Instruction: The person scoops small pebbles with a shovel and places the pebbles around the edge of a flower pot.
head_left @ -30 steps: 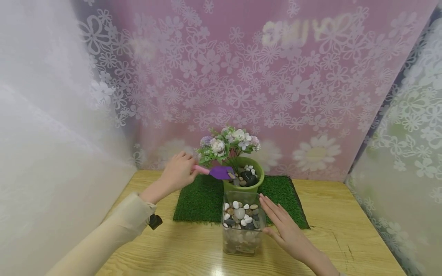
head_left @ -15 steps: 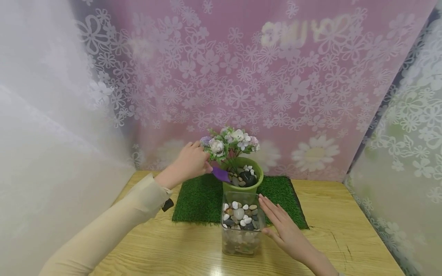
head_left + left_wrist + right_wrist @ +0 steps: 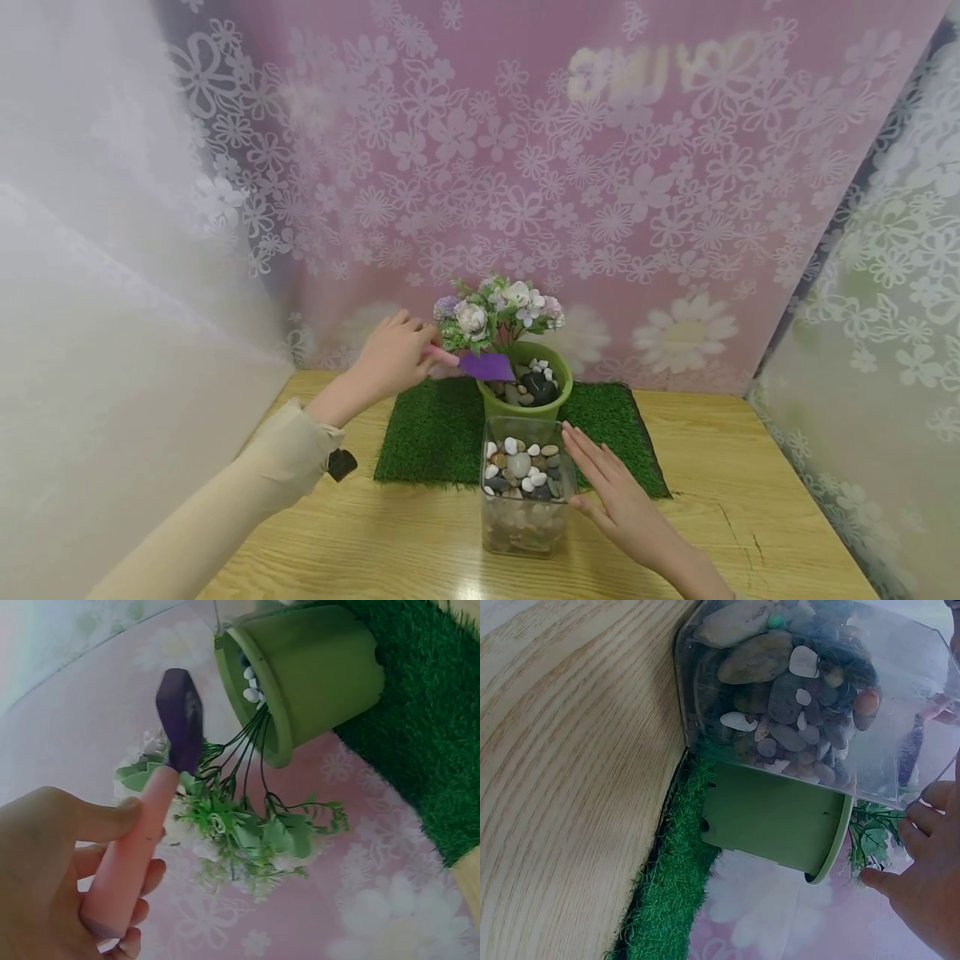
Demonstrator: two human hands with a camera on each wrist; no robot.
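My left hand (image 3: 397,354) grips the pink handle of a small trowel (image 3: 486,367); its purple blade lies over the left rim of a green flowerpot (image 3: 562,375), with no stone visible on it. In the left wrist view my thumb and fingers wrap the handle (image 3: 131,851). The pot holds pebbles, a large black stone (image 3: 538,387) and artificial flowers (image 3: 495,312). Nearer to me stands a clear square container (image 3: 528,525) of mixed pebbles (image 3: 519,464). My right hand (image 3: 626,504) rests with straight fingers at its right rim; the right wrist view shows fingertips there.
The pot stands on a green artificial grass mat (image 3: 615,442) on a wooden table (image 3: 360,533). Close behind hangs a pink floral curtain (image 3: 525,167), with pale sheets on both sides. The flowers rise near my left hand.
The trowel tipped its pebbles down into the pot's left side as my left hand went forward and right. Since then the hand has drawn back left, raising the blade. My right hand stayed put.
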